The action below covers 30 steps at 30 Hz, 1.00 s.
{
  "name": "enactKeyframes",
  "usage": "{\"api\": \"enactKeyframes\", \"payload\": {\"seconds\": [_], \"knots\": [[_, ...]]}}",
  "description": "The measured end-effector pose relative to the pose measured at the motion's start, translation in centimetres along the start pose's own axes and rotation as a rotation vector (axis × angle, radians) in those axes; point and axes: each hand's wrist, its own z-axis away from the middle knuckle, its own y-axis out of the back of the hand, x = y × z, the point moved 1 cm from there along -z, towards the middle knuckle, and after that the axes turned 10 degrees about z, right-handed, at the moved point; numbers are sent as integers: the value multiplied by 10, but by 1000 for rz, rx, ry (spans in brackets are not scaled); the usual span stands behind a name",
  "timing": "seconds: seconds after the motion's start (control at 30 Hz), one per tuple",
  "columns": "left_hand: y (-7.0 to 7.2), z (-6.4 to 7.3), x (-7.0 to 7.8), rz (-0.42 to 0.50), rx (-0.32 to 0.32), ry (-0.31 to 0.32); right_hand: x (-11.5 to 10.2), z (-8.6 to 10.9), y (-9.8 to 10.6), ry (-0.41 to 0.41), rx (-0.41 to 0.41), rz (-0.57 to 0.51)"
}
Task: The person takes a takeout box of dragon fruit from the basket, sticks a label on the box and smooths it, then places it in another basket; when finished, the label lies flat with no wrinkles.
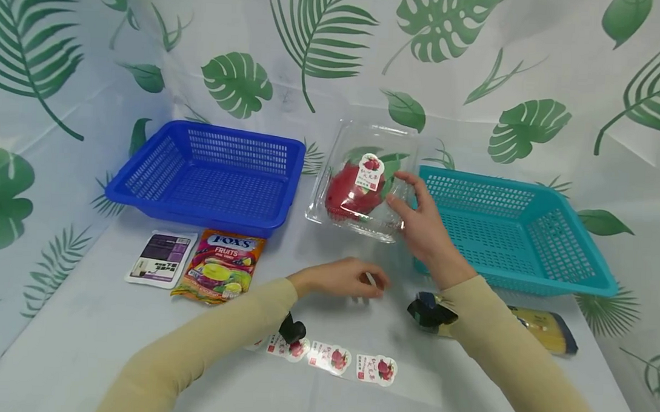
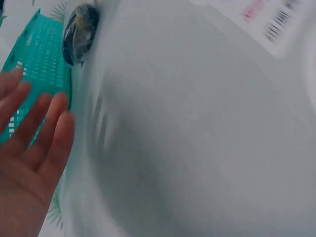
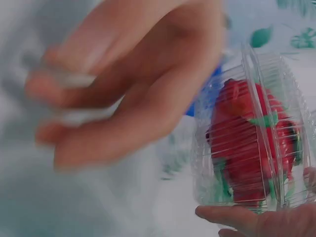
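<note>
A clear plastic clamshell box holds a red dragon fruit with green scales, and a white fruit label shows on its lid. My right hand grips the box by its right side, thumb and fingers at the edge, with the box tilted above the table. In the right wrist view, the fruit shows red through the ribbed plastic. My left hand is below the box, fingers loosely bent and holding nothing. A strip of matching labels lies in front of it on the table.
A blue basket stands at the back left, a teal basket at the right. Before the blue one lie a purple-and-white pouch and a Fox's candy bag. A yellow package lies partly under the right forearm.
</note>
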Motion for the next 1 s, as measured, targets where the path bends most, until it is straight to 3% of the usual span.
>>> {"api": "enactKeyframes", "payload": {"seconds": [0.13,0.2,0.3,0.4,0.57,0.67,0.83,1.0], "knots": [[-2,-18,6,-7,249,-17,-24,2,12,30,37,-104],[-1,-29,9,59,347,-7,-33,3,16,57,53,-154],[-1,-45,15,192,439,15,-43,5,19,92,68,-186],[-1,-59,23,282,475,38,-48,7,21,109,68,-195],[-4,-77,31,302,529,84,-50,13,23,88,66,-174],[-6,-85,32,307,572,79,-48,17,26,72,57,-174],[-10,-92,33,367,611,88,-42,23,38,58,36,-211],[-9,-93,36,404,609,92,-33,29,59,66,22,-222]]}}
